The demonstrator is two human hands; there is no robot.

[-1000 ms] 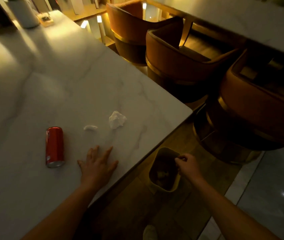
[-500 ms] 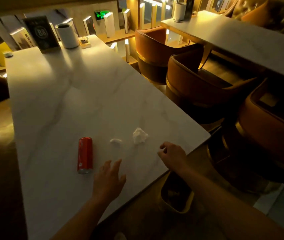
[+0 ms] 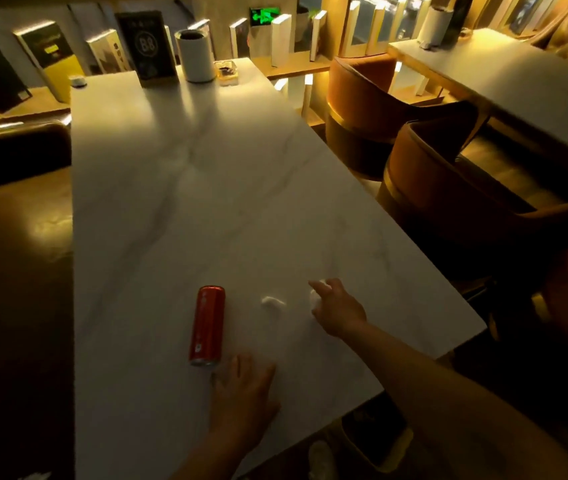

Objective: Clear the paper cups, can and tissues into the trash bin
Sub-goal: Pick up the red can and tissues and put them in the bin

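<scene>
A red can [image 3: 207,325] lies on its side on the white marble table [image 3: 206,188]. My left hand [image 3: 241,393] rests flat and open on the table just near the can's closer end. A small scrap of tissue [image 3: 273,302] lies to the right of the can. Further right, my right hand [image 3: 338,308] curls over a larger crumpled tissue [image 3: 314,298], whose white edges show at the fingertips. The trash bin [image 3: 372,445] stands on the floor below the table's near right edge, mostly hidden by my right arm.
At the table's far end stand a dark number sign [image 3: 147,50], a white cylinder holder [image 3: 195,57] and an ashtray [image 3: 226,71]. Orange chairs [image 3: 449,188] line the right side, with another table [image 3: 500,74] beyond. A dark bench [image 3: 16,150] runs along the left.
My right hand rose from the bin, crossed the table edge and now closes over the larger tissue. The view tilted up. My left hand stayed flat by the can.
</scene>
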